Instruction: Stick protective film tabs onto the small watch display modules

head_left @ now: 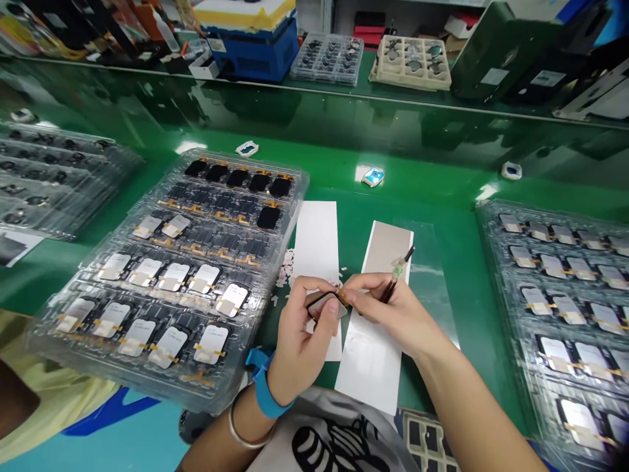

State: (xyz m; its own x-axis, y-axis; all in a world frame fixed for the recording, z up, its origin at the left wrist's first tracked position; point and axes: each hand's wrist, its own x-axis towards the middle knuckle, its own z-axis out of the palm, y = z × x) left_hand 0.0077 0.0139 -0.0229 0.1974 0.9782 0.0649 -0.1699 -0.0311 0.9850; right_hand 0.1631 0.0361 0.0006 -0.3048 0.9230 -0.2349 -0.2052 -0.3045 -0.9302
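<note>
My left hand (307, 328), with a blue strap at its wrist, is closed around a small dark-edged screen module (322, 307) with a pale back. My right hand (388, 305) pinches the orange flex strip at the module's right end. A thin dark tool (390, 288) with a pale green part is tucked in the right hand, pointing up. Below the hands lie a white paper strip (317, 229) and a second strip (368, 367) with a grey-beige upper part. Small pale bits (285, 269) are scattered left of the strips.
At left stands a clear tray (171, 262) of screen modules; another tray (550, 288) is at right. Stacked trays (49, 177) sit far left. Small watch-like pieces (373, 176) lie along the back. A shelf holds a blue machine (250, 52) and boxes. Someone's yellow clothing shows lower left.
</note>
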